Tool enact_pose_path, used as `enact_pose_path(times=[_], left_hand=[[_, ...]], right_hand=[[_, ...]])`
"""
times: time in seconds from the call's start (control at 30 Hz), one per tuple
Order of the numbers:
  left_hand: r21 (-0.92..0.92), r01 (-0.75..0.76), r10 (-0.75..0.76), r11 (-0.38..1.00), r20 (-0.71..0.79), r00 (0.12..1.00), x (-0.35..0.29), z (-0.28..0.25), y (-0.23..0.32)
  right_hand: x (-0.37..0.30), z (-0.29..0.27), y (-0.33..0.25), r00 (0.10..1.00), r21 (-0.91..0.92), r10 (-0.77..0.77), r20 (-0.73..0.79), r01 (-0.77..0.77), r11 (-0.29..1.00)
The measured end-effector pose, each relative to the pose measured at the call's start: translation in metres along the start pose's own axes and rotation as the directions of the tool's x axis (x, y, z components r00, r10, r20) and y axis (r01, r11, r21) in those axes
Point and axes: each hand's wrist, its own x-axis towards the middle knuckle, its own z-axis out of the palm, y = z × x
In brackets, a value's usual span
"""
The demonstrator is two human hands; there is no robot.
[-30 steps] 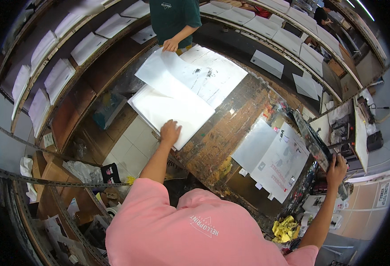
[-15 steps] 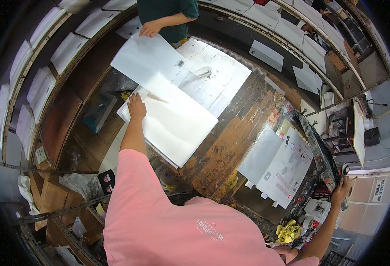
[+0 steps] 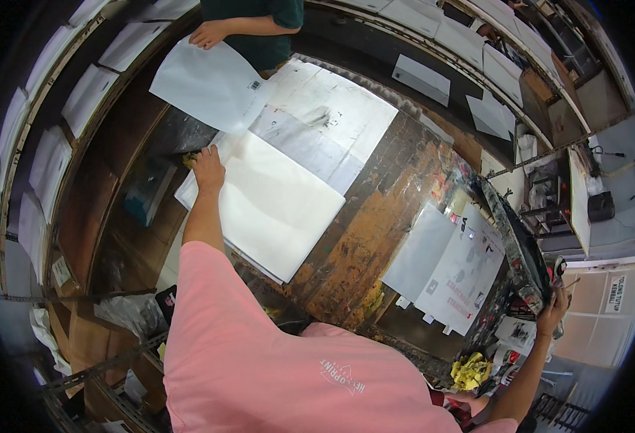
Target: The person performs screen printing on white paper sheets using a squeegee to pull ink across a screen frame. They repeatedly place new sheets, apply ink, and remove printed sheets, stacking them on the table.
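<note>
My left hand (image 3: pixel 208 172) is at the far left corner of a stack of white sheets (image 3: pixel 281 206), its fingers bent over a sheet's edge. At the right, my right hand (image 3: pixel 553 312) is closed around the near end of a raised, ink-stained screen frame (image 3: pixel 514 242). Beneath the frame's tilted side lies a grey-white sheet (image 3: pixel 420 249) beside a printed sheet (image 3: pixel 465 278) with dark and pinkish marks. Across the table, a co-worker's hand (image 3: pixel 209 33) holds up a white sheet (image 3: pixel 206 85) with a small dark print.
The worn wooden table (image 3: pixel 375 224) carries a smudged white board (image 3: pixel 325 115) at its far side. Shelves with paper (image 3: pixel 90 97) curve round the left and back. Crumpled yellow material (image 3: pixel 470 372) lies near my right forearm. A plastic bag (image 3: pixel 130 316) is at the lower left.
The co-worker has lifted the printed sheet off the stack, away to the far left. My left hand has shifted to the stack's corner and bent its fingers. My right hand stays on the frame.
</note>
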Motion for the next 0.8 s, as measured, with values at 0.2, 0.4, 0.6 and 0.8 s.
enact_pose_path(times=[0.2,0.4,0.6,0.8], left_hand=[[0.035,-0.045,0.046,0.998,-0.045,0.998,-0.01,-0.006,0.012],[-0.05,0.022,-0.02,0.998,0.036,0.999,0.001,0.024,0.008],[0.057,-0.103,0.107,0.993,-0.076,0.991,0.0,0.018,0.001],[-0.315,-0.075,0.099,0.946,0.063,0.993,0.001,-0.038,-0.016]], right_hand=[[-0.01,0.004,-0.005,0.999,0.033,0.031,-0.045,-0.029,0.999],[-0.014,0.016,0.003,0.992,-0.025,-0.019,-0.127,0.016,1.0],[-0.016,0.014,0.02,0.998,-0.018,0.029,-0.063,-0.03,0.999],[-0.012,0.013,0.004,0.998,0.006,0.043,-0.051,-0.042,0.999]])
